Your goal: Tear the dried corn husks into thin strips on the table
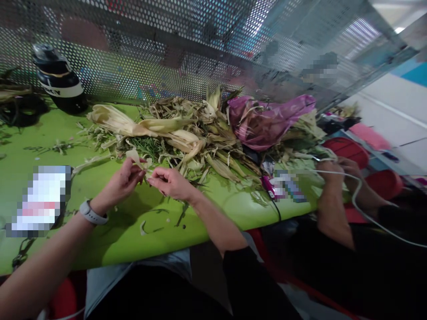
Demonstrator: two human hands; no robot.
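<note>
My left hand (122, 182), with a pale watch on its wrist, pinches a small pale strip of corn husk (133, 155) above the green table. Close beside it, my right hand (175, 183) has its thumb and fingers pressed together at the lower end of the same piece. The fingertips of both hands nearly meet, and part of the strip is hidden by them. Just behind my hands spreads a heap of dried corn husks (180, 133), with green sprigs (150, 146) among them.
The green table (126, 249) carries a phone (43, 200) at left, a dark bottle (62, 84) and a pink plastic bag (267, 120). A magenta tool (268, 186) with a cord lies right. A perforated metal panel (133, 58) stands behind. Another person's hands (333, 171) work at right.
</note>
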